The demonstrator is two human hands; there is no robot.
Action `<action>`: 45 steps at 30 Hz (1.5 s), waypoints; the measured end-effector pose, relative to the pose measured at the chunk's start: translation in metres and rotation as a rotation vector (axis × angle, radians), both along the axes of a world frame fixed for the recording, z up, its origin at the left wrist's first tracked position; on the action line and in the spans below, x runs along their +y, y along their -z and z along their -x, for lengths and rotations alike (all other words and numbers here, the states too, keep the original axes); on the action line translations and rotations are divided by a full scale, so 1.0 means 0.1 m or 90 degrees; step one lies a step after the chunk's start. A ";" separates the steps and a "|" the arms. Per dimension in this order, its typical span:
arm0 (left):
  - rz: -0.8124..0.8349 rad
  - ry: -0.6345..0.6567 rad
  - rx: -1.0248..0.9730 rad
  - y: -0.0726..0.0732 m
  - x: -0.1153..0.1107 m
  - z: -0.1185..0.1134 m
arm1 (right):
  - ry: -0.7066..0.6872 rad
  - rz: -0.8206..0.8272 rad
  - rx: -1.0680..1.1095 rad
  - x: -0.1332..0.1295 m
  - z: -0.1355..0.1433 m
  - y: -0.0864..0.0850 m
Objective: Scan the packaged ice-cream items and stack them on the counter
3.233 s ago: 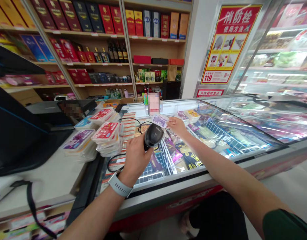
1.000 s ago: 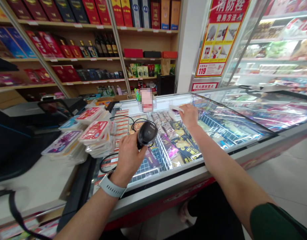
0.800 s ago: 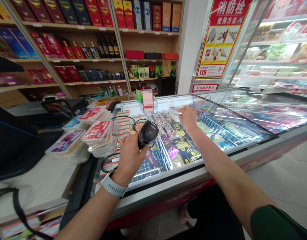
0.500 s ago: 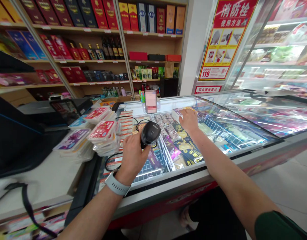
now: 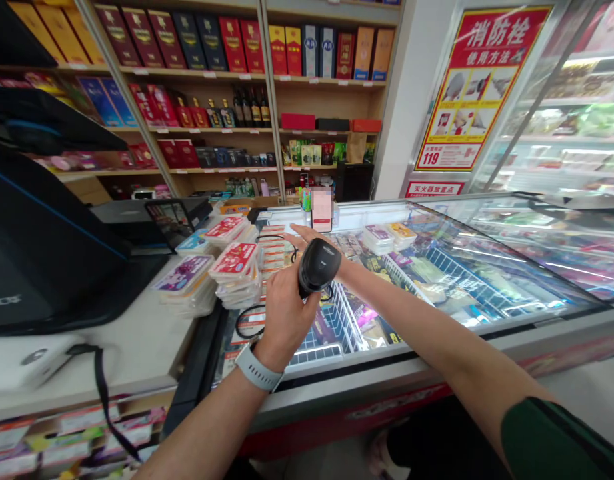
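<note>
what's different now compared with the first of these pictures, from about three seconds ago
The right hand has let go of the purple-labelled pack, set down on the pile beside the yellow-labelled one. It has swung left, with its fingers now reaching past the black scanner. Unchanged: the left hand grips the scanner, and the red-labelled stack stands in place.

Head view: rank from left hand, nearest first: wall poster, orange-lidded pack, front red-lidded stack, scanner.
1. Scanner: gripped in the left hand.
2. Front red-lidded stack: just to its left.
3. Orange-lidded pack: farther off, right.
4. Wall poster: background, right.
</note>
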State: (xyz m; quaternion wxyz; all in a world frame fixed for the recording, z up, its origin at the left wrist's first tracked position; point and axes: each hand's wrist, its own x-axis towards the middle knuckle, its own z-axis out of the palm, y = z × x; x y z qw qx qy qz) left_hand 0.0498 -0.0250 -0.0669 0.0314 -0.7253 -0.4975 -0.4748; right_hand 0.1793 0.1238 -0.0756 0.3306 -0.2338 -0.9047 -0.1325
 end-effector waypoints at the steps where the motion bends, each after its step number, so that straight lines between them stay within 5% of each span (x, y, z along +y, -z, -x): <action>1: 0.002 -0.004 -0.005 -0.01 -0.01 0.00 | -0.031 -0.005 -0.012 -0.01 0.14 -0.06; 7: -0.018 0.018 -0.028 -0.03 -0.04 0.01 | -0.150 -0.009 -0.089 -0.07 0.67 -0.28; 14: 0.015 0.024 -0.020 -0.04 -0.04 0.01 | -0.175 -0.005 -0.019 0.00 0.71 -0.14; 20: 0.011 0.016 0.010 -0.03 -0.05 -0.01 | -0.088 0.005 0.057 -0.04 0.37 -0.08; 31: 0.038 0.009 0.071 0.04 0.00 -0.02 | 0.264 0.175 0.277 0.00 -0.82 0.10; 39: 0.059 -0.008 0.125 0.09 0.04 -0.05 | 0.276 0.304 0.398 0.11 -1.10 0.38; 45: 0.073 -0.002 0.145 0.08 0.05 -0.07 | 0.301 0.286 0.412 0.12 -1.10 0.40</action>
